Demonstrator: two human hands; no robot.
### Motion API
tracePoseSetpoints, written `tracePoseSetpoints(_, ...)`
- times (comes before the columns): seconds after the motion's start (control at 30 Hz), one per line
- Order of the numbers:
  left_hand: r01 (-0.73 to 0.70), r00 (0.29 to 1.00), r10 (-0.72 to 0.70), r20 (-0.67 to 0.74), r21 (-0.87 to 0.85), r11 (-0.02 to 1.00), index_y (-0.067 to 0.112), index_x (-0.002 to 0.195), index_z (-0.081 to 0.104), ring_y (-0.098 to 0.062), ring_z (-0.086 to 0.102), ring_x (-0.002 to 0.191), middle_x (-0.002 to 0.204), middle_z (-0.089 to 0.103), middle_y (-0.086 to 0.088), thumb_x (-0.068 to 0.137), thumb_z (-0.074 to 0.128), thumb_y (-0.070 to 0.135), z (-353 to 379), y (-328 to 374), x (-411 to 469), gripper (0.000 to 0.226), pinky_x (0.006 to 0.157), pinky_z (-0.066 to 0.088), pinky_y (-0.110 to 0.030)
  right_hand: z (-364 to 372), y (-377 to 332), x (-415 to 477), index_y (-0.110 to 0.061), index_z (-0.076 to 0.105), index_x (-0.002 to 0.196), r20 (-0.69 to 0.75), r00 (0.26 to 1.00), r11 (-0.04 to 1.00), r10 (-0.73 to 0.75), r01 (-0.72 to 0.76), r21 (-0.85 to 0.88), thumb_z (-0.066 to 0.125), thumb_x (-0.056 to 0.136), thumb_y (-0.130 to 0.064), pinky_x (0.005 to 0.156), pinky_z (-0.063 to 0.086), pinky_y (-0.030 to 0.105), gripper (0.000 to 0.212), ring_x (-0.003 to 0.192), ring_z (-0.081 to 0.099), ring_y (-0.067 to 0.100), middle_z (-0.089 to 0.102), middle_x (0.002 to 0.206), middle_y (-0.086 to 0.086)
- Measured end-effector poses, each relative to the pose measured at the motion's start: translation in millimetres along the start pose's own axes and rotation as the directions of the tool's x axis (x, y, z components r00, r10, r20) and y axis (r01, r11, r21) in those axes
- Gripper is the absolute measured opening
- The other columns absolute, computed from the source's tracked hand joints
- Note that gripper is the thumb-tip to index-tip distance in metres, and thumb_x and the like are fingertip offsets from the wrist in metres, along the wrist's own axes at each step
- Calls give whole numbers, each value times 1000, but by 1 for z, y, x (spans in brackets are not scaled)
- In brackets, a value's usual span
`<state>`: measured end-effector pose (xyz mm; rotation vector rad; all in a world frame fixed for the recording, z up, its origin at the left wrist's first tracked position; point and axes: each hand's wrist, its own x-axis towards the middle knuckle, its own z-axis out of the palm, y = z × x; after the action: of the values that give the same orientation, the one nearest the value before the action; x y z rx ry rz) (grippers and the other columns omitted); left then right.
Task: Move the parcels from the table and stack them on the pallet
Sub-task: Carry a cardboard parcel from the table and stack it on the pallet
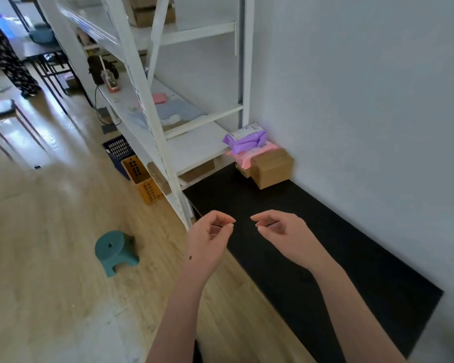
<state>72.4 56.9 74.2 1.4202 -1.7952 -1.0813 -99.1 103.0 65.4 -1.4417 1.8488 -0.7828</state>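
Observation:
A black pallet mat (312, 231) lies on the floor along the white wall. At its far end parcels are stacked: a brown cardboard box (271, 167), a pink bag parcel (247, 155) beside it and a purple bag parcel (245, 140) on top. Part of another small brown box (243, 171) shows under the pink one. My left hand (210, 237) and my right hand (281, 230) hover over the near part of the mat, fingers loosely curled, holding nothing. They are well short of the stack. No table with parcels is in view.
A white metal shelving rack (152, 100) stands left of the mat, holding small items. Blue (117, 150) and orange (142, 176) crates sit under it. A teal stool (114, 251) stands on the wooden floor. A person (5, 53) and a chair (0, 111) are far left.

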Motion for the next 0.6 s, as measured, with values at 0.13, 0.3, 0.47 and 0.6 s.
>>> tracePoseSetpoints(0.13, -34, 998, 33, 56, 25, 999, 27, 94, 63, 1, 59, 84, 90, 63, 13, 89, 59, 15, -16, -13, 50, 14, 68, 44, -12, 14, -14, 39, -41, 59, 112, -74, 997, 999, 26, -29, -35, 60, 93, -21, 77, 45, 12, 28, 93, 58, -6, 60, 103, -20)
tracePoseSetpoints(0.3, -109, 979, 103, 174, 26, 994, 26, 96, 64, 0, 60, 87, 91, 63, 13, 89, 59, 15, -45, -22, 114, 14, 77, 49, -17, 34, -32, 81, -38, 60, 114, -183, 977, 994, 107, -110, -4, 59, 93, -21, 78, 44, 11, 27, 95, 57, -6, 60, 104, -19)
tracePoseSetpoints(0.47, -63, 943, 123, 309, -195, 979, 28, 84, 64, -5, 66, 85, 88, 68, 9, 90, 56, 13, -64, -24, 168, 18, 84, 52, -27, 46, -49, 107, -38, 60, 116, -266, 950, 985, 165, -172, -5, 58, 93, -20, 74, 41, 7, 29, 95, 56, -8, 60, 106, -18)
tracePoseSetpoints(0.6, -94, 894, 161, 418, -177, 980, 26, 86, 65, -4, 65, 85, 90, 68, 9, 90, 56, 13, -56, -30, 197, 17, 83, 51, -24, 52, -50, 114, -38, 61, 114, -351, 903, 967, 248, -250, 38, 58, 94, -20, 79, 45, 10, 28, 96, 57, -8, 61, 104, -19)
